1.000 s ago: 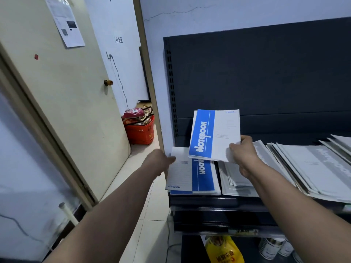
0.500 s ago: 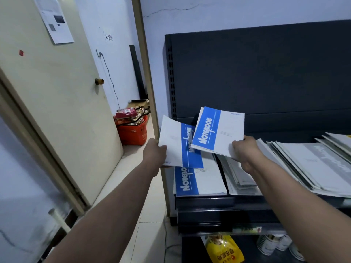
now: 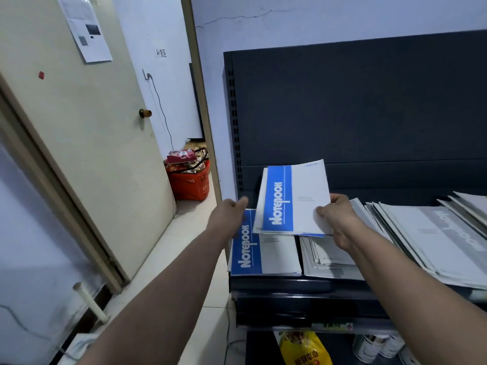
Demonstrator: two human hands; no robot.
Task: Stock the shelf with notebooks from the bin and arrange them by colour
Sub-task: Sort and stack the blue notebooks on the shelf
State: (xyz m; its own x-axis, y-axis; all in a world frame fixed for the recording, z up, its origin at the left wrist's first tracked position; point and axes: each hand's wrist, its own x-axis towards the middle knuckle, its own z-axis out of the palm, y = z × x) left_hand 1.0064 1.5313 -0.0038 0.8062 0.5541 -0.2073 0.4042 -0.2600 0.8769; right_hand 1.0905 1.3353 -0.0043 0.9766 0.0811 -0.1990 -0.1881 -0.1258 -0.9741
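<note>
My right hand (image 3: 340,219) grips the lower right corner of a blue-and-white notebook (image 3: 292,198), with a second one tucked just behind it. Both are held tilted above the shelf. My left hand (image 3: 229,217) hovers at their left edge, thumb out, holding nothing. Below them a pile of blue notebooks (image 3: 263,256) lies flat at the left end of the dark shelf (image 3: 303,285). To its right lies a grey-white pile (image 3: 329,256), then several grey notebooks (image 3: 434,238) fanned out.
A red basket (image 3: 189,180) full of packets stands on the floor in the doorway to the left. A cream door (image 3: 92,154) stands open beside it. Under the shelf are a yellow bag (image 3: 303,349) and white cans (image 3: 374,346).
The notebook my left hand was holding up now sits behind the one in my right hand. My left hand has let go and stays at the notebooks' left edge.
</note>
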